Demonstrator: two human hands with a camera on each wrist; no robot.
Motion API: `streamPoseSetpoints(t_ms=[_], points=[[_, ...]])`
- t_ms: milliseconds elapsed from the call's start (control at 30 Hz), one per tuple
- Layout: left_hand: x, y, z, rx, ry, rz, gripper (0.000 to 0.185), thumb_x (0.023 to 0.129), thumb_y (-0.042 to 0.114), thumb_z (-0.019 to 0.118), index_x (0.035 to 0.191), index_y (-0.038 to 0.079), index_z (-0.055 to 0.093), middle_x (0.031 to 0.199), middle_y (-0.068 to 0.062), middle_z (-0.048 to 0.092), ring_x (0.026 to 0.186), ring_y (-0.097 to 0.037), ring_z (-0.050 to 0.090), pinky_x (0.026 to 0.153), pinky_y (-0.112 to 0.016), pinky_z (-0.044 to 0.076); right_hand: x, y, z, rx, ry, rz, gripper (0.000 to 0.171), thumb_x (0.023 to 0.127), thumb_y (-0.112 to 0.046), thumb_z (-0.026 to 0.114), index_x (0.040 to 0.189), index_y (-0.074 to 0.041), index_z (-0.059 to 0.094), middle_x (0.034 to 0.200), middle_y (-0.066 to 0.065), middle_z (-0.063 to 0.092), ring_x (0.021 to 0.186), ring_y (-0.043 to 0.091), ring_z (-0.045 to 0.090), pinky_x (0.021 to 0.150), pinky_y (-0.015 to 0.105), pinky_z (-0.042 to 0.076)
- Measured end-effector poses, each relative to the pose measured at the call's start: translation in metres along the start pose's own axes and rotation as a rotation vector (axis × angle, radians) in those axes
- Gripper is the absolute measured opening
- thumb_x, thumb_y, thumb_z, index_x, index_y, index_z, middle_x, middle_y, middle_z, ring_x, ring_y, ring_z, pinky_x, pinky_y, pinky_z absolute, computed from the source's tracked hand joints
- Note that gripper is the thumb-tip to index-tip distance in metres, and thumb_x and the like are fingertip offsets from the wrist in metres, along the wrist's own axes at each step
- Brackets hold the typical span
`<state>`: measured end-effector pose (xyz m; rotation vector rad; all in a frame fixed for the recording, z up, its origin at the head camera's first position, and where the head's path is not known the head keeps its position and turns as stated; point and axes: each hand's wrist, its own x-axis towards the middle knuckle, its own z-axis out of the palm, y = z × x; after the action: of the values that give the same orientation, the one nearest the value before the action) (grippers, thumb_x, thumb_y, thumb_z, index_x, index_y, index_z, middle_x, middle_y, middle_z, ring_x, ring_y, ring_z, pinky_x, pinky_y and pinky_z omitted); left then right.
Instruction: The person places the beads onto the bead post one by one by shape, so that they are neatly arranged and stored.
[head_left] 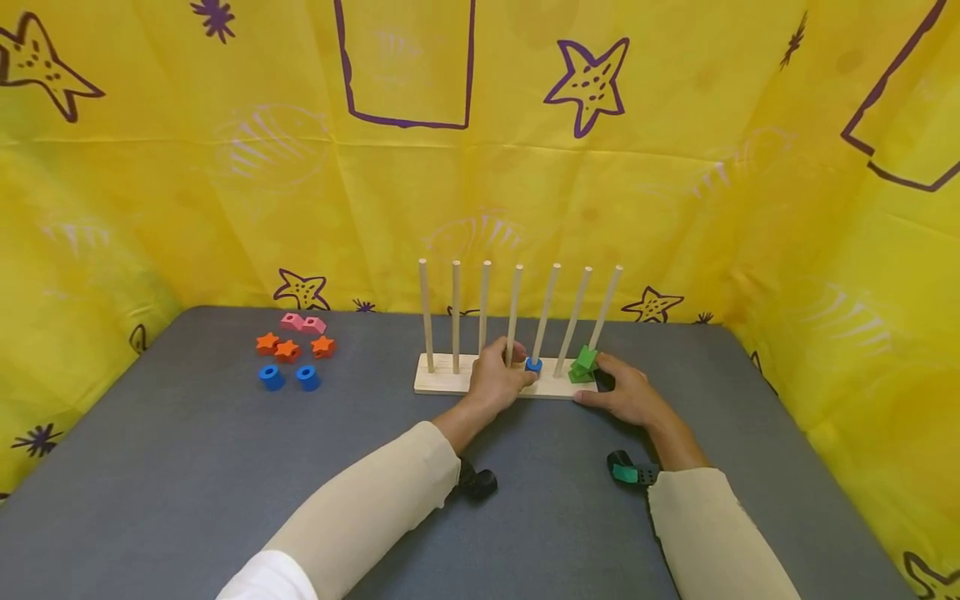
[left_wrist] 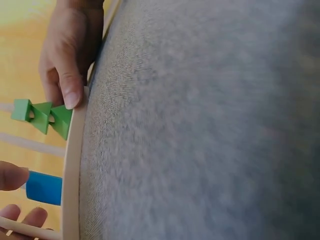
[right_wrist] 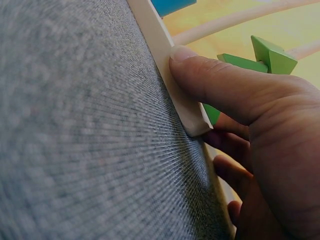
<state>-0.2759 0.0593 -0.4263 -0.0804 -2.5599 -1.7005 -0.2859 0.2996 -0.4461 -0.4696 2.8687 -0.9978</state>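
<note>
The right hand (head_left: pixel 628 395) grips the wooden peg rack's base (head_left: pixel 442 383), steadying it; the left hand (head_left: pixel 497 377) pinches a blue cylinder bead (head_left: pixel 533 365), which needs lifting straight up its peg.

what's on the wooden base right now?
On the wooden base: seven pegs, a blue ring and green triangles. The left hand hides the base's middle; the right hand grips its end.

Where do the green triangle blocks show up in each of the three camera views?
Head: green triangle blocks sit right of centre on the rack's rightmost peg, by the right hand.
Left wrist: at the left edge, beside a thumb.
Right wrist: upper right, behind the thumb.
Shared landmark: the wooden base, also the blue block.
</note>
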Motion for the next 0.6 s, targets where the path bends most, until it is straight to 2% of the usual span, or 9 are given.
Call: streamPoseSetpoints(t_ms=[167,367,500,600], points=[[-0.007,0.003,-0.007,0.026,-0.026,0.023,0.044,0.074,0.004,0.078,0.114,0.003,0.062,0.11,-0.01,0.065,0.097,-0.028,0.059,0.082,-0.04,0.048,-0.001,-0.001,0.0,0.005,-0.003,0.011,0.088,0.081,-0.048,0.075,0.146,0.0,0.038,0.147,0.022,0.036,0.135,0.042,0.029,0.107,0.06,0.021],[-0.016,0.011,-0.023,0.019,-0.063,0.041,0.06,0.076,0.003,0.077,0.131,-0.001,0.054,0.12,-0.018,0.062,0.111,-0.032,0.057,0.092,-0.042,0.046,-0.001,-0.001,0.001,0.001,0.001,0.014,0.089,0.082,-0.048,0.074,0.147,0.0,0.037,0.148,0.023,0.036,0.135,0.043,0.028,0.106,0.061,0.021],[-0.025,0.021,-0.039,-0.007,-0.083,0.06,0.061,0.079,0.003,0.076,0.135,0.0,0.052,0.123,-0.017,0.06,0.114,-0.033,0.055,0.092,-0.042,0.047,-0.001,-0.001,0.001,0.015,0.014,-0.024,0.085,0.081,-0.043,0.077,0.145,-0.001,0.04,0.146,0.022,0.039,0.135,0.042,0.031,0.106,0.06,0.022],[-0.033,0.029,-0.053,-0.042,-0.09,0.099,0.058,0.08,0.003,0.075,0.134,0.001,0.053,0.122,-0.017,0.061,0.113,-0.032,0.057,0.091,-0.041,0.048,-0.001,0.0,0.001,0.018,0.021,-0.04,0.083,0.08,-0.042,0.078,0.144,-0.001,0.043,0.145,0.021,0.041,0.134,0.041,0.032,0.106,0.059,0.023]])
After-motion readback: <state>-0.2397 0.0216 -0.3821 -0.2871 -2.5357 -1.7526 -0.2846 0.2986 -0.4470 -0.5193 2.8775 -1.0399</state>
